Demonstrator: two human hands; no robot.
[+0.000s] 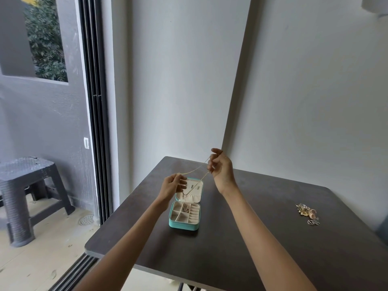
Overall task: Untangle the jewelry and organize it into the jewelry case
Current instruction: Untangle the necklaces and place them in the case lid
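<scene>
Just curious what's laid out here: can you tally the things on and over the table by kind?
Jewelry case, teal, lid open: 1
Gold chain, held between left hand and right hand: 1
Heap of tangled jewelry, pieces too small to count: 1
Table: 1
Total: 4

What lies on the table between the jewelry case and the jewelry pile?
Only bare table between the jewelry case and the jewelry pile, per the head view.
</scene>
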